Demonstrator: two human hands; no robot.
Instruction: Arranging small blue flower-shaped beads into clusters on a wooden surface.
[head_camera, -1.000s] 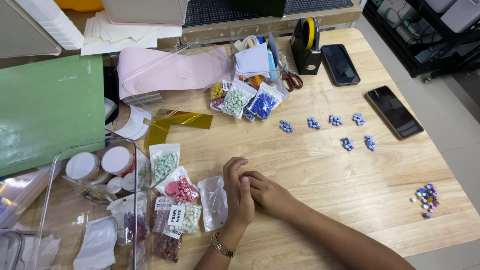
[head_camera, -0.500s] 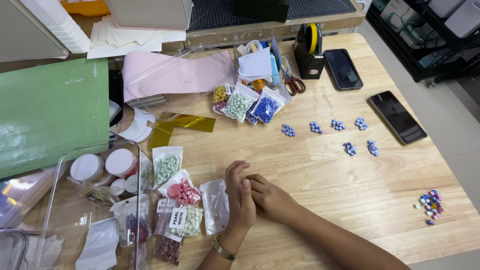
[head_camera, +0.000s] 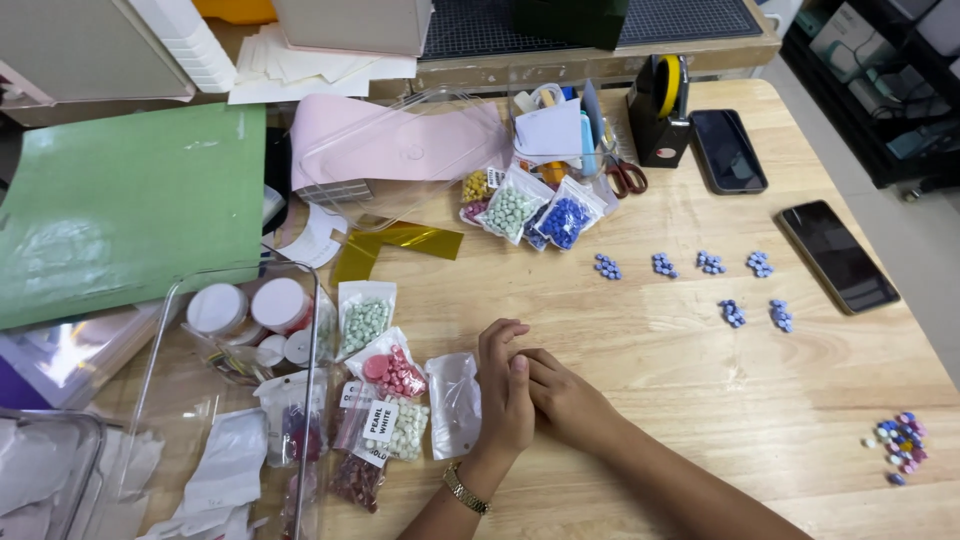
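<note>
- Left hand (head_camera: 503, 390) resting on the wooden bench (head_camera: 650, 360), fingers together, lying over the right hand (head_camera: 565, 400); both touching, holding nothing I can see.
- Right hand's fingers partly hidden under the left, so can't tell if curled.
- Empty clear bag (head_camera: 454, 403) lying just beside left hand, w/ red bead bag (head_camera: 392, 368) & white bead bag (head_camera: 395, 428) next to it.
- Small blue bead clusters (head_camera: 690, 265) sitting well apart, toward the two phones (head_camera: 836, 255).
</note>
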